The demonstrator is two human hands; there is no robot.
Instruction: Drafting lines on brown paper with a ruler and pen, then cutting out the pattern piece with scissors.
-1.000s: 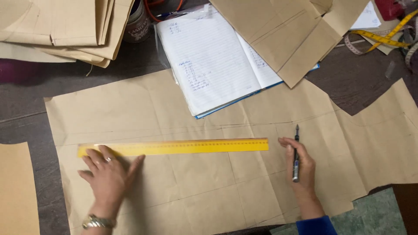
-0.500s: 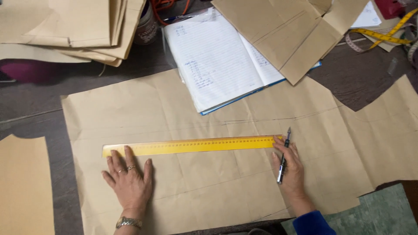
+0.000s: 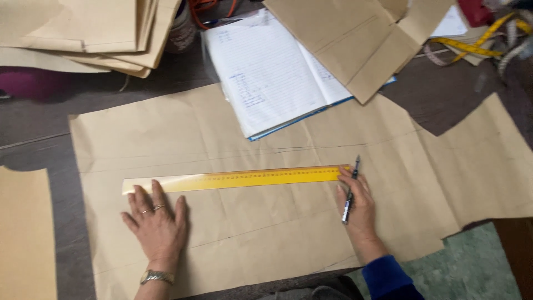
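A long yellow ruler (image 3: 239, 179) lies across a large sheet of brown paper (image 3: 233, 133). My left hand (image 3: 157, 219) rests flat on the paper, fingers spread, fingertips touching the ruler's left end. My right hand (image 3: 358, 204) sits at the ruler's right end, fingertips on it, with a black pen (image 3: 350, 191) lying between the fingers, tip pointing away from me. Faint pencil lines run across the paper above the ruler.
An open lined notebook (image 3: 266, 72) lies at the top centre, partly under a brown paper piece (image 3: 344, 39). A stack of brown paper pieces (image 3: 89, 30) sits top left. A yellow measuring tape (image 3: 472, 44) is at top right. Another paper piece (image 3: 22, 239) lies at the left edge.
Both hands and the ruler have shifted a little against the paper. My right hand went from beside the ruler's end to resting its fingertips on that end.
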